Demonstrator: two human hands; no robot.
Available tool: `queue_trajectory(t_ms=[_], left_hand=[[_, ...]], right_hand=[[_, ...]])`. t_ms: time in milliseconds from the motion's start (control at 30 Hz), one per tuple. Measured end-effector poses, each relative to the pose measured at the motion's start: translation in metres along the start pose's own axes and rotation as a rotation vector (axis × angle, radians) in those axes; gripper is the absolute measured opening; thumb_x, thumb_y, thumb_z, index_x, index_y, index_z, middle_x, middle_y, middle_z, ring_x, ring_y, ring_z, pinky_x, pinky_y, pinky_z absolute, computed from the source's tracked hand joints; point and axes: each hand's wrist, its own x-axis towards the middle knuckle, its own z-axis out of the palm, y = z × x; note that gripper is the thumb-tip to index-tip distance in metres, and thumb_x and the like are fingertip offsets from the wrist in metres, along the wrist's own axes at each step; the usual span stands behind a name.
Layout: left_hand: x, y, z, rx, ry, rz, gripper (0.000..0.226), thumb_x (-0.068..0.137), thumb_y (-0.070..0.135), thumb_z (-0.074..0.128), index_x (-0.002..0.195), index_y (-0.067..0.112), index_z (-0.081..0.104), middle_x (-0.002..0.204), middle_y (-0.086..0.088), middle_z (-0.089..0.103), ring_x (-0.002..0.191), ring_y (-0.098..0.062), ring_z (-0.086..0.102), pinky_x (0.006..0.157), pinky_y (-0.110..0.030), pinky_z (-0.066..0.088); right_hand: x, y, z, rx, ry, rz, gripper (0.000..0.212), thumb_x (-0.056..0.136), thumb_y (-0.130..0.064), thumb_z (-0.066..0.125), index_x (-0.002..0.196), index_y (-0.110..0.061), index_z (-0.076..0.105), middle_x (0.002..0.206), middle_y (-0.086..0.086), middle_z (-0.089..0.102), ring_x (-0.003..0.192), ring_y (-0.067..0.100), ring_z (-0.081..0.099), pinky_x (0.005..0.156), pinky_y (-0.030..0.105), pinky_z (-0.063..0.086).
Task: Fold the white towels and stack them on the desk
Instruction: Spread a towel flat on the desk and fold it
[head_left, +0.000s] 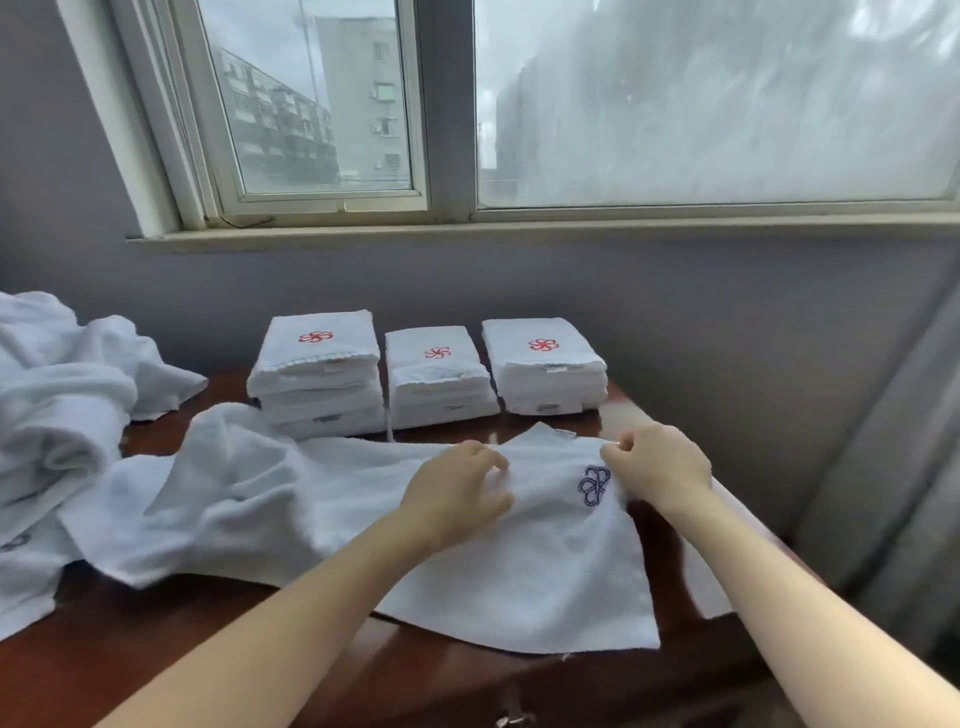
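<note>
At the left edge of the desk (156, 649) a heap of loose towels (62, 395) awaits you, mid-desk your left hand (457, 493) and right hand (660, 467), held apart, each pinch the spread towel (519, 571), and three folded stacks (441, 379) line the back edge.

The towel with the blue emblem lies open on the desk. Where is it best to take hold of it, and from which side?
Probably its far hem at the right end, beside the blue emblem, reaching over the towel from the near side. That end lies flat with a free edge; the left part is rumpled. The left hand and right hand pinch there.
</note>
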Motion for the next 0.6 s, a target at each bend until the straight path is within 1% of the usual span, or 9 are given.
queue_trajectory(t_ms=[67, 100, 200, 267, 333, 400, 467, 533, 600], left_hand=[[0.005, -0.003, 0.003, 0.064, -0.047, -0.043, 0.044, 0.095, 0.046, 0.051, 0.133, 0.024, 0.054, 0.137, 0.004, 0.05, 0.124, -0.017, 0.047, 0.099, -0.033, 0.042], [0.007, -0.003, 0.005, 0.093, -0.062, -0.06, 0.044, 0.095, 0.047, 0.049, 0.132, 0.025, 0.054, 0.134, 0.003, 0.05, 0.122, -0.018, 0.047, 0.097, -0.034, 0.043], [0.014, -0.002, 0.006, 0.168, -0.039, -0.081, 0.033, 0.094, 0.051, 0.046, 0.116, 0.031, 0.06, 0.118, 0.006, 0.057, 0.111, -0.017, 0.053, 0.086, -0.032, 0.044], [0.02, -0.004, 0.001, 0.182, -0.037, -0.088, 0.027, 0.094, 0.053, 0.045, 0.099, 0.033, 0.063, 0.104, 0.009, 0.064, 0.098, -0.016, 0.059, 0.073, -0.029, 0.041], [0.027, -0.008, -0.006, 0.179, -0.099, -0.061, 0.029, 0.094, 0.052, 0.048, 0.093, 0.029, 0.066, 0.093, 0.01, 0.066, 0.089, -0.013, 0.059, 0.067, -0.028, 0.04], [0.03, -0.012, -0.01, 0.13, -0.176, -0.02, 0.021, 0.09, 0.048, 0.056, 0.092, 0.03, 0.067, 0.083, 0.015, 0.063, 0.08, -0.006, 0.056, 0.063, -0.027, 0.041], [0.031, -0.017, -0.011, 0.079, -0.186, 0.004, 0.013, 0.083, 0.046, 0.065, 0.09, 0.036, 0.062, 0.079, 0.018, 0.059, 0.076, -0.001, 0.053, 0.059, -0.021, 0.036], [0.032, -0.022, -0.009, 0.039, -0.156, 0.004, 0.026, 0.077, 0.048, 0.071, 0.097, 0.041, 0.056, 0.086, 0.02, 0.057, 0.077, 0.002, 0.052, 0.059, -0.018, 0.035], [0.037, -0.026, -0.01, -0.003, -0.145, -0.009, 0.042, 0.072, 0.05, 0.074, 0.108, 0.04, 0.056, 0.102, 0.019, 0.056, 0.089, 0.001, 0.053, 0.069, -0.019, 0.042]], right_hand=[[0.005, -0.005, 0.0, -0.249, -0.035, -0.047, 0.016, 0.079, -0.034, 0.055, 0.07, -0.023, 0.062, 0.066, -0.006, 0.048, 0.08, 0.021, 0.049, 0.073, 0.032, 0.035], [0.006, -0.01, 0.001, -0.292, -0.018, -0.098, 0.012, 0.078, -0.034, 0.057, 0.076, -0.025, 0.065, 0.069, -0.008, 0.048, 0.087, 0.02, 0.05, 0.081, 0.033, 0.035], [0.008, -0.03, 0.01, -0.058, -0.015, -0.29, 0.017, 0.082, -0.026, 0.057, 0.093, -0.028, 0.069, 0.092, -0.006, 0.064, 0.101, 0.02, 0.057, 0.085, 0.032, 0.042], [0.008, -0.044, 0.019, 0.147, -0.125, -0.324, 0.029, 0.091, -0.021, 0.05, 0.113, -0.028, 0.067, 0.115, -0.007, 0.067, 0.112, 0.018, 0.058, 0.089, 0.034, 0.048], [0.012, -0.053, 0.026, 0.17, -0.223, -0.39, 0.038, 0.096, -0.019, 0.045, 0.127, -0.033, 0.062, 0.129, -0.011, 0.063, 0.121, 0.014, 0.056, 0.096, 0.034, 0.047], [0.016, -0.058, 0.031, 0.122, -0.326, -0.484, 0.042, 0.097, -0.018, 0.047, 0.132, -0.037, 0.058, 0.13, -0.011, 0.062, 0.122, 0.013, 0.055, 0.096, 0.032, 0.047], [0.022, -0.063, 0.033, 0.061, -0.453, -0.545, 0.048, 0.093, -0.016, 0.051, 0.134, -0.041, 0.055, 0.118, -0.01, 0.06, 0.118, 0.014, 0.051, 0.091, 0.035, 0.048], [0.029, -0.069, 0.031, -0.007, -0.543, -0.587, 0.051, 0.089, -0.016, 0.052, 0.133, -0.041, 0.055, 0.116, -0.01, 0.057, 0.116, 0.014, 0.048, 0.088, 0.038, 0.05], [0.035, -0.076, 0.026, -0.1, -0.576, -0.627, 0.043, 0.088, -0.02, 0.056, 0.126, -0.04, 0.06, 0.109, -0.013, 0.056, 0.104, 0.016, 0.055, 0.076, 0.034, 0.05]])
